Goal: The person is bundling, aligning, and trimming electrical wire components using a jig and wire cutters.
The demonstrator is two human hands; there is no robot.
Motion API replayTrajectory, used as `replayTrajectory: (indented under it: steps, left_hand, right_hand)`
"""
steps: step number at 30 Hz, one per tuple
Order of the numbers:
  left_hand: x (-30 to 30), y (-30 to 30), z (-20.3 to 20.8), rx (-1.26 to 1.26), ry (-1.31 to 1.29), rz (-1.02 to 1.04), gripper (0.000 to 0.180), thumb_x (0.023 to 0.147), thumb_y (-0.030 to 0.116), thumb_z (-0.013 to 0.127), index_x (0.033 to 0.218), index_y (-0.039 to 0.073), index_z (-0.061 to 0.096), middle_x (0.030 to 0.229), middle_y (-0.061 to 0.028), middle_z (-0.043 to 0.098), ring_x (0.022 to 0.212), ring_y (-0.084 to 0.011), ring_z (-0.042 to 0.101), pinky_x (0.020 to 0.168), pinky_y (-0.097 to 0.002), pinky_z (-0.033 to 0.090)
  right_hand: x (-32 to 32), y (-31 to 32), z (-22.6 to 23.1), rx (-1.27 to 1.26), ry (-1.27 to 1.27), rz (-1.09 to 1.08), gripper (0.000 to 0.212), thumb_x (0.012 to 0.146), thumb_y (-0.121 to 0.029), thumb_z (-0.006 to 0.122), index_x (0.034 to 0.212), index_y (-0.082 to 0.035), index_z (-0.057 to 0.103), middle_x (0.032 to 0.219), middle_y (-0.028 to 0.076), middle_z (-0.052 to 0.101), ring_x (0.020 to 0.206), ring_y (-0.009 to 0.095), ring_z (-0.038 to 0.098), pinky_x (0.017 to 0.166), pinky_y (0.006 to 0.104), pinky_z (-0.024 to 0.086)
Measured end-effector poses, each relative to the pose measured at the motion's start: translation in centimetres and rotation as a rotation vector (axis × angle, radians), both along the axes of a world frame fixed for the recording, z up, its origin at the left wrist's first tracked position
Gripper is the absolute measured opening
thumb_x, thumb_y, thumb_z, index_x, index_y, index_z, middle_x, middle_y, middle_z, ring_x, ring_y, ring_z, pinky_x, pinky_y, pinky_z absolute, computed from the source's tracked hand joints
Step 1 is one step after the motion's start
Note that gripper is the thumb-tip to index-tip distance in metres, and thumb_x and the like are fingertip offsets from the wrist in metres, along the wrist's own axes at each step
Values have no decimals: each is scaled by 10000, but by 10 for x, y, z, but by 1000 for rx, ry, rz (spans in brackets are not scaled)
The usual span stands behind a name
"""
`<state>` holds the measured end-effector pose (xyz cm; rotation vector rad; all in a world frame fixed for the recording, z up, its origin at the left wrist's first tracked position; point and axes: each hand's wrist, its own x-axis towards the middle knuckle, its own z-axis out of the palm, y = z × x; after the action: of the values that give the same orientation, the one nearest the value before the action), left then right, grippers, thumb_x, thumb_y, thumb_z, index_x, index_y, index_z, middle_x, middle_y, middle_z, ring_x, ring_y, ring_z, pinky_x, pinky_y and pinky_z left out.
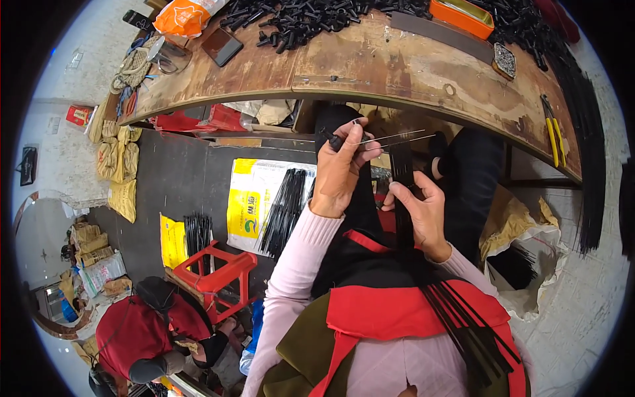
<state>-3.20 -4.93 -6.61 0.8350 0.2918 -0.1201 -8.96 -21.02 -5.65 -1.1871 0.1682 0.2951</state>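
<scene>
My left hand (335,175) is closed around a small black plastic fitting (334,140). Thin metal rods (403,137) stick out from its fingertips toward the right. A flat black strip (401,162) stands upright before me, and the rods reach across its upper end. Lower on that strip, my right hand (428,215) pinches it between thumb and fingers. Over the red edge of my apron (377,311) lies a bundle of long, thin black rods (456,317). What lies inside my left palm is hidden.
A worn wooden table (370,63) crosses ahead, bearing heaped black fittings (297,26), an orange tin (463,16) and yellow-handled pliers (554,139). On the left floor are black rods on a sack (284,212) and a red stool (215,278). A person in red (135,331) sits lower left.
</scene>
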Motion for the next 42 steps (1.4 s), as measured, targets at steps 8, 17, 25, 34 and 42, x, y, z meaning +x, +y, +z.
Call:
replayTrajectory:
  steps: [8,17,25,34,42]
  left_hand:
    - [9,-14,5,78,-61,187,270,956,228,633,1105,12,568,939,-96,641,822,-184,671,741,-294,573]
    - [1,-9,1,30,-52,47,249,959,214,626,1079,0,580,965,-105,642,828,-189,673,742,-288,578]
    - [-11,-3,13,-48,0,-69,251,942,200,651,1082,-7,621,1023,-112,650,888,-187,669,794,-288,575]
    - [-11,-6,10,-64,-15,-47,184,915,159,685,1033,27,636,995,-73,655,891,-170,657,808,-289,569]
    - [-9,-8,12,-96,-40,-101,169,914,159,685,1016,36,631,987,-72,654,900,-186,664,805,-290,570]
  right_hand:
    - [-3,0,-2,68,5,-16,161,902,-72,678,1010,35,625,839,48,634,699,102,607,650,259,544]
    - [-4,0,-1,42,5,-1,150,908,-84,676,983,34,623,793,53,636,689,108,612,651,249,528]
    - [-8,1,-1,70,-8,-14,177,917,-105,672,996,42,613,777,59,632,676,117,613,645,255,528]
    - [-8,1,-2,52,-47,-17,161,925,-54,622,1049,48,609,819,79,649,669,128,607,628,263,515]
    - [-8,2,-2,73,-45,-19,153,925,-52,619,1043,46,603,827,75,645,673,132,607,632,269,513]
